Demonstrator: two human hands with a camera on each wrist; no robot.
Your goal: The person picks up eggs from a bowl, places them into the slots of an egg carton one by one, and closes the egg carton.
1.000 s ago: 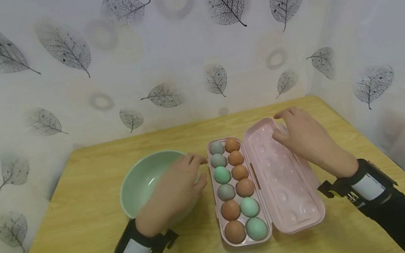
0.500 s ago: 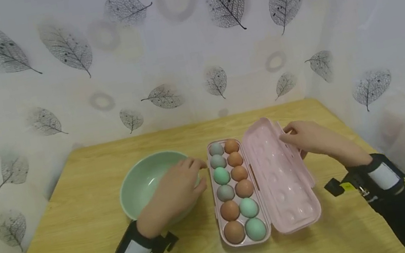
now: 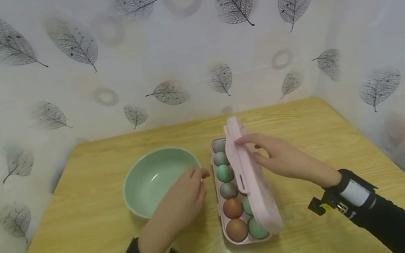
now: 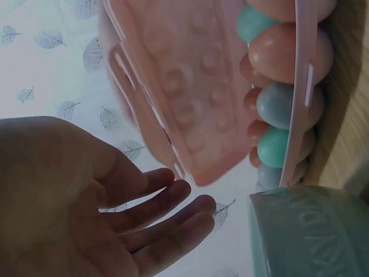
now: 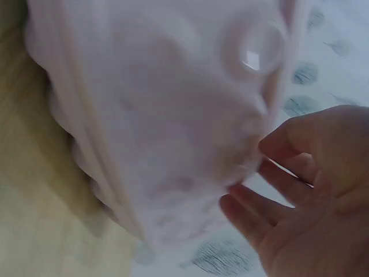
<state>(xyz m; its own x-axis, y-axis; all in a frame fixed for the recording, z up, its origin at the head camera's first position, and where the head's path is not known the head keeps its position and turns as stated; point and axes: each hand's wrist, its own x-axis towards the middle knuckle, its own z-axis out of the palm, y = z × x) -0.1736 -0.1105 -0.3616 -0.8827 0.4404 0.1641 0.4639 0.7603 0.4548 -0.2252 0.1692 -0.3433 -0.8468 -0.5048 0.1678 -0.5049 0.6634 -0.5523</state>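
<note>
A pink egg carton [image 3: 225,231] lies on the table, its lid [image 3: 254,180] tilted up over the right-hand row of eggs. My right hand [image 3: 287,157] holds the lid's raised edge, the index finger across the top and the thumb at its outer face. Several brown, grey and green eggs [image 3: 237,230] show in the left row; the lid hides most of the right row. Between carton and bowl hovers my left hand [image 3: 180,200], holding nothing, its fingers loosely bent in the left wrist view. Behind it stands a light green bowl [image 3: 152,162], its rim partly overlapped by my hand.
The carton and bowl stand side by side on a wooden table [image 3: 89,200]. A pale cloth [image 3: 173,50] printed with grey leaves rises behind the table and along both sides. The bowl's outer wall [image 4: 311,231] bears raised letters.
My right hand has taken the lid's outer edge and swung it up and leftward, from lying open to leaning over the eggs. The left hand has barely moved.
</note>
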